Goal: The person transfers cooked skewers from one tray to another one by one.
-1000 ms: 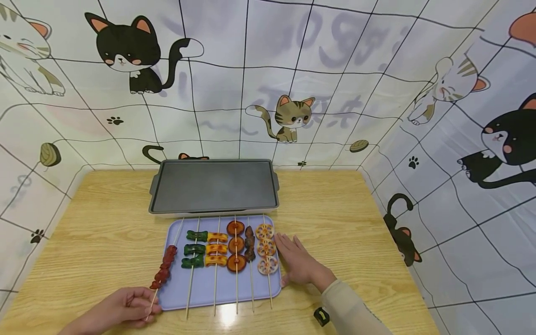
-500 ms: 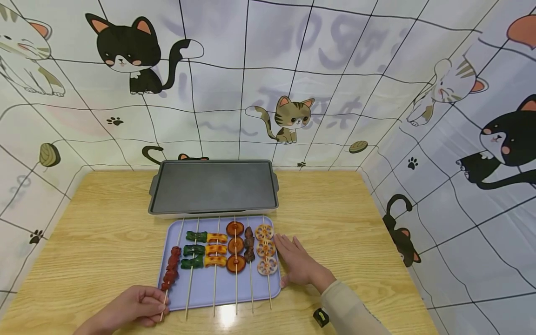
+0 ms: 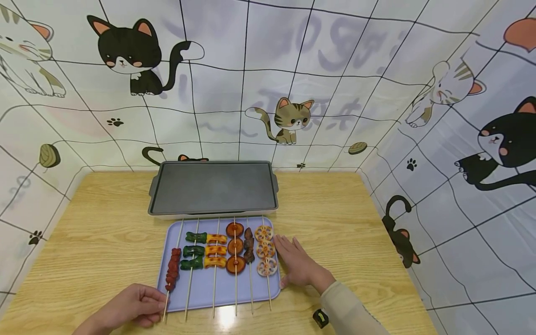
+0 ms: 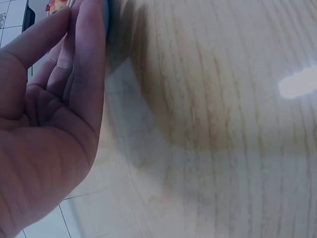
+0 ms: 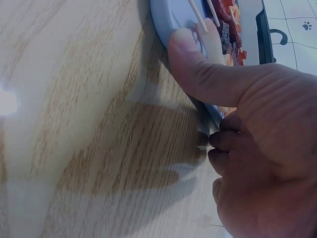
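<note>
A lavender tray lies on the table with several food skewers side by side. At its left edge is a red meat skewer, whose bare stick end is pinched between the thumb and fingers of my left hand. In the left wrist view the thumb tip comes close to the index finger beside the stick. My right hand rests with straight fingers along the tray's right edge, next to the lotus root skewer. In the right wrist view the thumb lies at the tray rim.
Behind the tray stands a dark flat griddle with side handles. Green pepper, yellow, round brown-orange and dark meat skewers lie between the outer ones. A small black object sits near the right forearm. Cat-print sheets surround the table.
My left hand has moved right with the red meat skewer, which now lies straighter along the tray's left side. The right hand has stayed at the tray edge.
</note>
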{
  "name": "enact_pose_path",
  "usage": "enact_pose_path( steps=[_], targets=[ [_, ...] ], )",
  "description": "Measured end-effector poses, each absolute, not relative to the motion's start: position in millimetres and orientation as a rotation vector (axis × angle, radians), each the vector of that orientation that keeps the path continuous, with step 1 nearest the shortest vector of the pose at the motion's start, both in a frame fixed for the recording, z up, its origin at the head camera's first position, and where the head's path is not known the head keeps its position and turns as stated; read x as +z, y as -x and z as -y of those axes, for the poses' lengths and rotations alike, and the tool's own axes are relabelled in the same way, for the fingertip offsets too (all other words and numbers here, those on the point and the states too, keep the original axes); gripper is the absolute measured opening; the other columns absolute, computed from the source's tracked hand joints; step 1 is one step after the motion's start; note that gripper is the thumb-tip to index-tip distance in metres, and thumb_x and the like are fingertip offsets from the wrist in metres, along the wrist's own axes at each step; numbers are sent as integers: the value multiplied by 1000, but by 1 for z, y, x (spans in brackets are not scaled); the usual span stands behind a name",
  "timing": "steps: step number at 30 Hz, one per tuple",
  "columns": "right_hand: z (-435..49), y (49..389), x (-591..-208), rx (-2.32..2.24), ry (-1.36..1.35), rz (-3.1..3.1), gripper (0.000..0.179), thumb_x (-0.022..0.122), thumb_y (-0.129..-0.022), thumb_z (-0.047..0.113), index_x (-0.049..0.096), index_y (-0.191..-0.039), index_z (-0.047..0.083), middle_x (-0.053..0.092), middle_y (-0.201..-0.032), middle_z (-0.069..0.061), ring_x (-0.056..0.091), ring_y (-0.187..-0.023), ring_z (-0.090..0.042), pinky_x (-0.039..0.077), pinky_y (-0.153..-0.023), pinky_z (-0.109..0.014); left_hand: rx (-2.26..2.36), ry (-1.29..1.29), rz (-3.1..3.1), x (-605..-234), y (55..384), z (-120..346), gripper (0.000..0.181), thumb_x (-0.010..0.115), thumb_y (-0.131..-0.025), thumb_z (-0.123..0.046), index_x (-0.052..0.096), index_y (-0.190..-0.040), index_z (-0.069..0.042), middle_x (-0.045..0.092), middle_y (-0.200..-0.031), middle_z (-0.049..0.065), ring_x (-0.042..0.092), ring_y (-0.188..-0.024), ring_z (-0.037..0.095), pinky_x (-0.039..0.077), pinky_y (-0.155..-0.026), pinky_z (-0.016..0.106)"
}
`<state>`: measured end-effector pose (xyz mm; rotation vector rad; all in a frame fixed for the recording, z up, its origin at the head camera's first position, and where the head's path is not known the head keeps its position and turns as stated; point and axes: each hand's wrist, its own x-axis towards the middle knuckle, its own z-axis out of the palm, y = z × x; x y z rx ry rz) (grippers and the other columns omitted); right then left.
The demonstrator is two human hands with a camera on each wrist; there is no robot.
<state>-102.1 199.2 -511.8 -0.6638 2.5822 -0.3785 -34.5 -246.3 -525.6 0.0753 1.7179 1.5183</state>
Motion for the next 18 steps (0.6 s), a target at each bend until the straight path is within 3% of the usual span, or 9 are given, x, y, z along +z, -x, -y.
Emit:
enact_pose_path(
  steps=[7, 18],
  targets=[
    [-199, 104, -512, -359, 666, -2589, 125, 86, -65, 39, 10, -156, 0, 12, -164, -16, 14, -152, -35, 5, -126, -54, 1479, -80, -1772, -523, 40, 254, 36, 62, -95, -18, 64, -111, 14, 75, -88, 7, 68, -75, 10, 62, -65, 27],
    [-202, 102, -505, -324, 658, -2609, 120, 85, -66, 45, 18, -154, -1, 20, -162, -17, 20, -150, -35, 8, -125, -55, 1412, 27, -2035, -511, 61, 270, 44, 56, -99, -29, 62, -115, 12, 73, -93, 5, 67, -79, 9, 62, -67, 28]
  ],
)
